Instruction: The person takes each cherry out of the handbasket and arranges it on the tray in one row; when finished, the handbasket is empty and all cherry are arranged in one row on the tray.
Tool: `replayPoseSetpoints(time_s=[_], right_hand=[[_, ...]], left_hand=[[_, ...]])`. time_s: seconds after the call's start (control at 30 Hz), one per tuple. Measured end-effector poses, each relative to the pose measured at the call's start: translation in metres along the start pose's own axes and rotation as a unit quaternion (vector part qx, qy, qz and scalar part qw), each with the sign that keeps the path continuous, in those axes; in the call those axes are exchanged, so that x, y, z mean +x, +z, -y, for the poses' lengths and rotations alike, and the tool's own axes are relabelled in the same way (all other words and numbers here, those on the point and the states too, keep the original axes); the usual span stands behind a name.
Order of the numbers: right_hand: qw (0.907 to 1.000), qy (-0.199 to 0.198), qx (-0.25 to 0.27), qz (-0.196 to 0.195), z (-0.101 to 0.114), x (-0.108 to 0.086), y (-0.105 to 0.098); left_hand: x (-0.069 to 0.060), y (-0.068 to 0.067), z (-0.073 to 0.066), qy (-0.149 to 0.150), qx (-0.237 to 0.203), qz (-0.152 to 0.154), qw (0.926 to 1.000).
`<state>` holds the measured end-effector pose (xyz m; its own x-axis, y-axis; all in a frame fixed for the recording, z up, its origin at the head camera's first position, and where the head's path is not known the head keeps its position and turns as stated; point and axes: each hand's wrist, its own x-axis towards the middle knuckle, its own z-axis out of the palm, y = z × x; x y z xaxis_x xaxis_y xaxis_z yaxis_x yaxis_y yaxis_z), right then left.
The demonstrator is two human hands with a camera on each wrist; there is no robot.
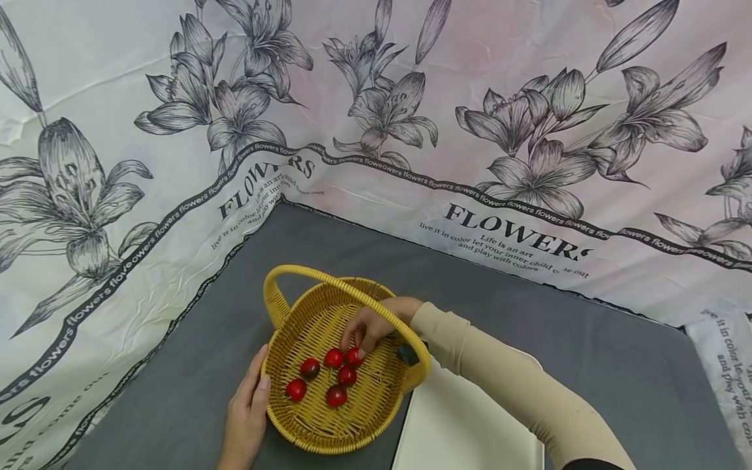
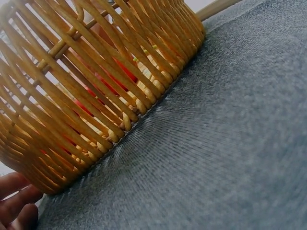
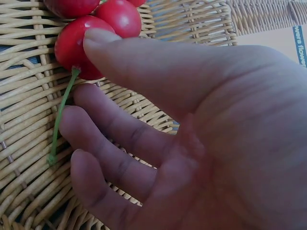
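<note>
Inside a yellow wicker basket (image 1: 335,438) with a tall arched handle lie several red cherries (image 1: 337,395), some with darker patches. My right hand (image 1: 376,324) reaches under the handle and pinches one cherry (image 3: 76,45) among the others. In the right wrist view the thumb presses on that cherry, its green stem (image 3: 60,120) hangs free, and three fingers curl beneath; the index finger is mostly hidden. My left hand (image 1: 247,405) rests against the basket's left side, fingers fairly straight. The left wrist view shows its fingertips (image 2: 19,203) at the wicker wall (image 2: 96,81).
A white tray (image 1: 470,424) lies right of the basket, partly under the right forearm. A dark object (image 1: 407,354) shows by the handle's right base. Grey cloth (image 1: 194,391) covers the table, and a flower-printed curtain (image 1: 376,98) hangs behind it.
</note>
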<state>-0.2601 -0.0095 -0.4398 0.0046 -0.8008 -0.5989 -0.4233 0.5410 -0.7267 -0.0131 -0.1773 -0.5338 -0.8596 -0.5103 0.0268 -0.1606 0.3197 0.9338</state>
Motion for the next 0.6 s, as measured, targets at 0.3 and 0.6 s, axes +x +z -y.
replayPoseSetpoints(time_s=[0.3, 0.6], right_hand=[[0.9997, -0.004, -0.016, -0.015, 0.001, -0.001, 0.001], [0.9975, -0.051, 0.022, -0.043, 0.006, -0.019, -0.007]], left_hand=[[0.001, 0.000, -0.002, -0.008, -0.001, -0.001, 1.0000], [-0.001, -0.002, -0.004, -0.025, 0.002, 0.012, 0.9996]])
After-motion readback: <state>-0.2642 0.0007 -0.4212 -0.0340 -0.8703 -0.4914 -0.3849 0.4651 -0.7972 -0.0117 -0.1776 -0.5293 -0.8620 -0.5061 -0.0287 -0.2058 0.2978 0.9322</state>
